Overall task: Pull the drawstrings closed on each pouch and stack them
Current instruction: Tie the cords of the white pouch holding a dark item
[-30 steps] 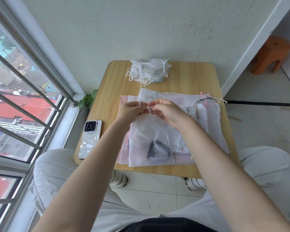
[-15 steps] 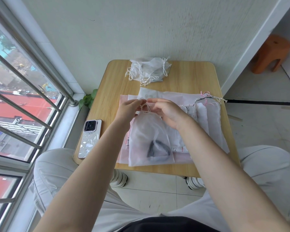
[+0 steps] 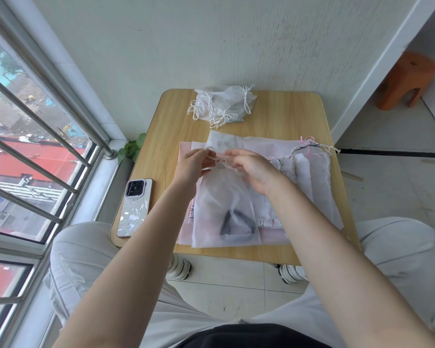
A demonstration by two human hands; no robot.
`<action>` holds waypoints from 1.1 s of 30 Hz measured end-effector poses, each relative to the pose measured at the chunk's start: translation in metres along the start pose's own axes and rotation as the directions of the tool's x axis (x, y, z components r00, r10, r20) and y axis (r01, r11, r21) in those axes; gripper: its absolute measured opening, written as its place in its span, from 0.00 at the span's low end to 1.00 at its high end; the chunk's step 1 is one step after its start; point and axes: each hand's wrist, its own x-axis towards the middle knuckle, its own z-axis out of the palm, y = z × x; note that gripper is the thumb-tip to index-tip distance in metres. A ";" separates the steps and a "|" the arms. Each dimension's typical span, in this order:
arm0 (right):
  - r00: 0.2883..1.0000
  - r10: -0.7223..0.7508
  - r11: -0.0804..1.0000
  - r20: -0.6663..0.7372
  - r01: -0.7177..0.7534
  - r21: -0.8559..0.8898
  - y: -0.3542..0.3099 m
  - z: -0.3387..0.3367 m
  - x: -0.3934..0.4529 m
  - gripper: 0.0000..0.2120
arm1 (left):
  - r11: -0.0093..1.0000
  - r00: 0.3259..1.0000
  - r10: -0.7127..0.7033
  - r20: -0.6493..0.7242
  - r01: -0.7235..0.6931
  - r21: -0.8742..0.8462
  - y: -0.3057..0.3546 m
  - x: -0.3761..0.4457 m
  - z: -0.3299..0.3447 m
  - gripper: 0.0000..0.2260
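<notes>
We have the frosted pouch (image 3: 224,209) lying flat on the worktop (image 3: 286,116), on top of the unclosed pouches. It looks thin, light and limp. Our left hand (image 3: 194,164) and right hand (image 3: 251,169) each pinch a white drawstring (image 3: 221,160) at its mouth. We judge the cords are the place to hold, not the slippery cloth.

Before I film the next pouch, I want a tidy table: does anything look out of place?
Only the phone: it lies at the table's left edge, its near corner overhanging. Nothing looks spilled or torn.
</notes>
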 end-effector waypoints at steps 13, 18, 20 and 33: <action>0.994 -0.041 0.715 -0.101 0.100 0.692 -0.023 -0.014 -0.007 0.12 | 0.966 0.975 -0.213 -0.058 0.202 -0.158 -0.006 0.003 -0.005 0.17; 0.964 -0.122 0.992 -0.238 0.125 0.000 -0.025 -0.014 -0.011 0.12 | 0.973 0.971 -0.208 -0.113 0.194 -0.129 -0.005 0.002 -0.007 0.12; 0.944 -0.250 0.911 -0.217 0.153 -0.384 -0.027 -0.011 -0.015 0.12 | 0.984 0.972 -0.179 -0.154 0.177 -0.025 -0.005 0.001 -0.006 0.11; 0.982 -0.010 0.416 0.187 0.174 -0.892 -0.030 -0.006 -0.013 0.11 | 0.931 0.915 0.138 -0.379 0.011 0.365 -0.004 0.014 -0.024 0.17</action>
